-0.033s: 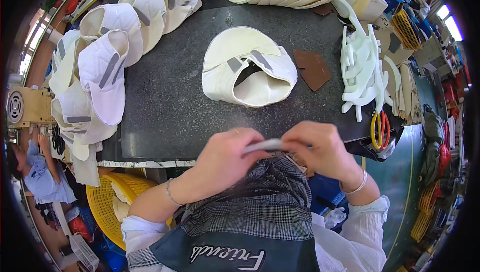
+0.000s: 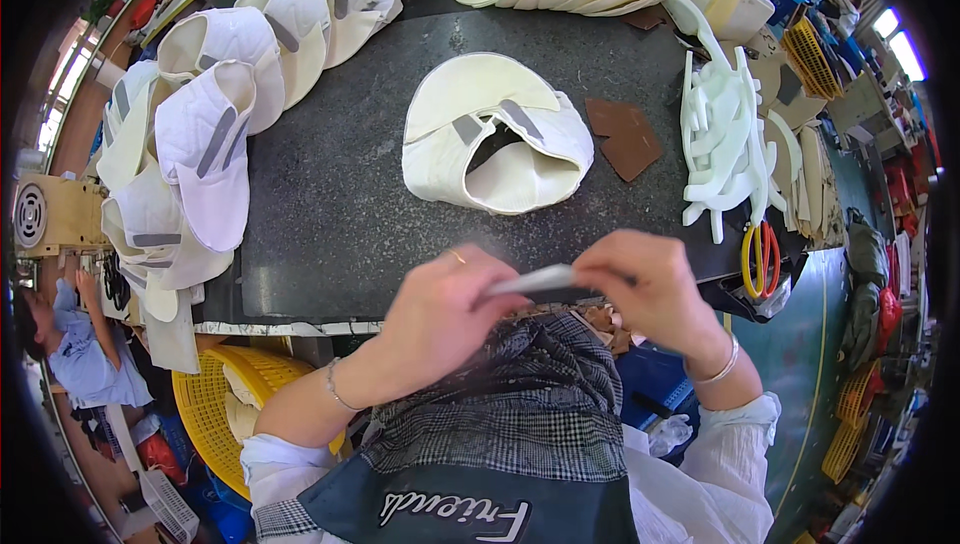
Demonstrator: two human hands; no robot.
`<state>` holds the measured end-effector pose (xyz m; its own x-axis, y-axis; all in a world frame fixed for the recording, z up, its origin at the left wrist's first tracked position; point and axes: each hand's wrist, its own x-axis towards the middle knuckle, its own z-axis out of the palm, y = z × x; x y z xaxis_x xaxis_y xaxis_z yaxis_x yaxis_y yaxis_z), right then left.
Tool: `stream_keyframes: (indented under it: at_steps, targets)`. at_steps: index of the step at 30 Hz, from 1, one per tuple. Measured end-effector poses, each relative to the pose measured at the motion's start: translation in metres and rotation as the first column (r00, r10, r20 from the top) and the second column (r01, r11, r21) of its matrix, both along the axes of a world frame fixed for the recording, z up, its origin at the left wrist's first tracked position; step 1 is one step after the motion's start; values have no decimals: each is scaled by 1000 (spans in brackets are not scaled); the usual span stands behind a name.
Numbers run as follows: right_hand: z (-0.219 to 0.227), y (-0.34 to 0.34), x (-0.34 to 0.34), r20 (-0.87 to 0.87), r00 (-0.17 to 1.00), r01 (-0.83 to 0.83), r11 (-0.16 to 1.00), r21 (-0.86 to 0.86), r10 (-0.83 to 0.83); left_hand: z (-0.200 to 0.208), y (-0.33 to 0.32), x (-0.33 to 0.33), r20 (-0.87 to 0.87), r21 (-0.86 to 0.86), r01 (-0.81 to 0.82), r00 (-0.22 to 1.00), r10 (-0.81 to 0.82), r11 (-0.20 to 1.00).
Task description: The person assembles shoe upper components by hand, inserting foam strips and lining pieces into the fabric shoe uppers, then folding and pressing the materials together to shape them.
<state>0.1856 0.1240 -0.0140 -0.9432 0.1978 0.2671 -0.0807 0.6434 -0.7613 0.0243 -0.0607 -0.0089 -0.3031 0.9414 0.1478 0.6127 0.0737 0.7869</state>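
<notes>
Item: narrow, pale grey-white strip (image 2: 540,280), blurred by motion; material uncertain. 
Location: in the air between the two hands, by the near edge of the dark, speckled worktop (image 2: 330,204); apart from the cream-white, brimmed fabric piece with grey patches (image 2: 430,169) lying on its far side.
Handling, by judgement: light, thin, probably pliable; unlikely to break, apt to bend or twist if taken at one end only. Slipperiness: cannot be told. 
Best hold: a pinch at each end, the middle left free.
Left bare hand (image 2: 440,299): fingers curled, closed with the thumb on the strip's left end. 
Right bare hand (image 2: 645,284): fingertips drawn together, pinching the strip's right end; exact finger placement blurred.
Nearby: brown, angular, flat offcut (image 2: 625,139), right of the fabric piece; heap of white, foam-like strips (image 2: 720,134), farther right. Neither hand touches these.
</notes>
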Motion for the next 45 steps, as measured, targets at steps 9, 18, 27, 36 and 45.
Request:
stream_keyframes:
  at_steps: [9, 18, 27, 36, 45]
  targets:
    - [-9, 12, -21, -85, 948, 305, 951, -50, -308, -17, 16, -8, -256, 208, -305, 900, 352, 930]
    - [-20, 18, -33, -147, 947, 285, 958, -35, -287, -22, 25, -16, -474, 263, -286, 794, 381, 922]
    - [8, -29, -26, -137, 989, 33, 994, -109, -47, 10, 6, -9, -428, 98, -85, 896, 119, 992]
    - [25, -8, -59, 268, 956, -13, 934, -357, 116, 12, -24, -16, -448, 3, -115, 888, 104, 993]
    - [21, -13, -90, 233, 923, -364, 892, 269, 306, 4, -39, -26, -533, 34, -36, 844, 49, 999]
